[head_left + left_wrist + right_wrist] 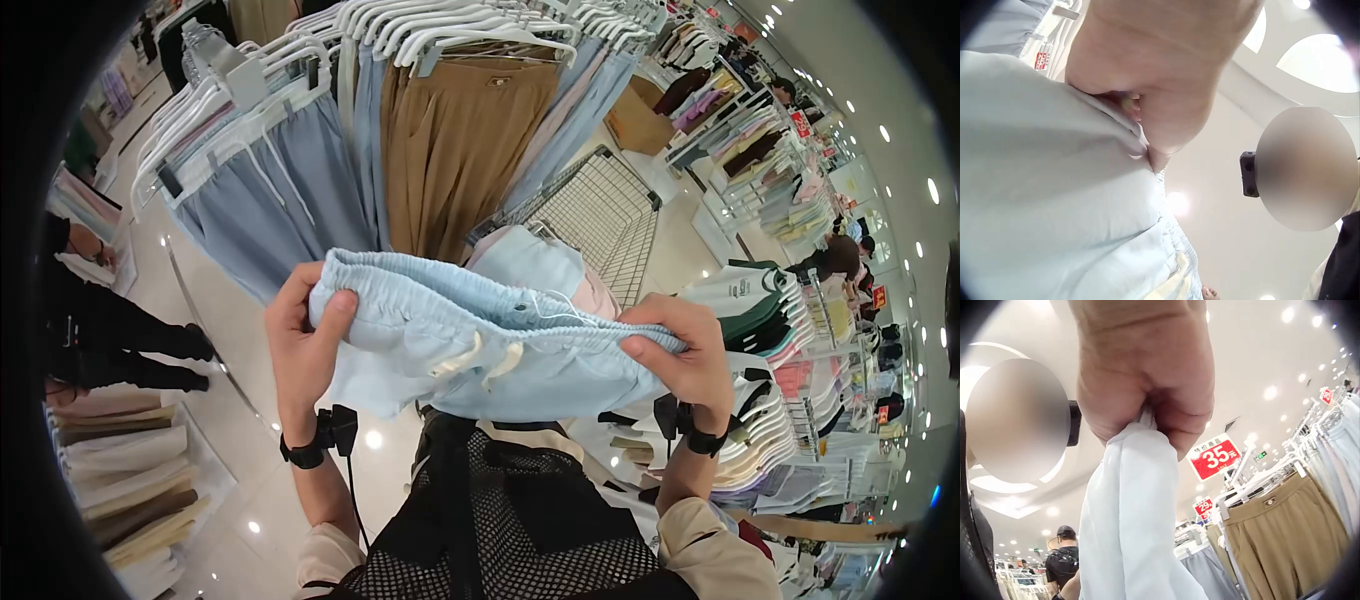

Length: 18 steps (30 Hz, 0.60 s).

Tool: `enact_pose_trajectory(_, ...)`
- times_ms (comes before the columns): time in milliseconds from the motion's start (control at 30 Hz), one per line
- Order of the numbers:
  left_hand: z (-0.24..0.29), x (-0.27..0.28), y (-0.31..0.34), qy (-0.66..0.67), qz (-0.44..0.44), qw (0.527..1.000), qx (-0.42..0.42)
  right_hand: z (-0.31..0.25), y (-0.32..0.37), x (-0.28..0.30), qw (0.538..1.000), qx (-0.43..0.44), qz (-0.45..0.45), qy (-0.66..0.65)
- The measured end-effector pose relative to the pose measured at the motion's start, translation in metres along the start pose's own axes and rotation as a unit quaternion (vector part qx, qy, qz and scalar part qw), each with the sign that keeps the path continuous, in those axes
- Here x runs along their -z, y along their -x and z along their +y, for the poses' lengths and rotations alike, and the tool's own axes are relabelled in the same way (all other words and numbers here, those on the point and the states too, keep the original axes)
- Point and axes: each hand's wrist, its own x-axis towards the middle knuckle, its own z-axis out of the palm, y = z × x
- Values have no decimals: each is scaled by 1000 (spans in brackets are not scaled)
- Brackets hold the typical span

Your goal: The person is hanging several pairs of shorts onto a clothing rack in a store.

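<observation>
Light blue pants with a gathered elastic waistband and cream drawstring hang stretched between both hands in the head view. My left hand grips the left end of the waistband, thumb on the near side. At the other end my right hand pinches the waistband between thumb and fingers. From below, the left wrist view has the left hand over the pale fabric. In the right wrist view the right hand holds the gathered cloth, which hangs in folds.
Straight ahead stands a rack with brown pants and blue-grey pants on white hangers. A wire shopping cart with folded clothes is just beyond the held pants. A person in black is at left, beside stacked folded garments.
</observation>
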Motion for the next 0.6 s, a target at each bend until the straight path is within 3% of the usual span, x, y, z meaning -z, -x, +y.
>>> enact_pose_trajectory(133,-4,-20,-5,1,-54,999,5,18,20,17,999,-49,-16,17)
enact_pose_trajectory(167,-7,-30,-9,-4,-53,998,-42,21,24,22,998,-49,-16,24)
enact_pose_trajectory(267,-23,-43,-16,33,-119,990,-67,37,39,39,998,-56,-10,18)
enact_pose_trajectory(467,-58,-122,-51,3,-129,990,59,117,48,68,991,-129,-26,11)
enact_pose_trajectory(600,-81,-191,-93,-47,-211,974,71,216,31,93,953,-251,-169,15)
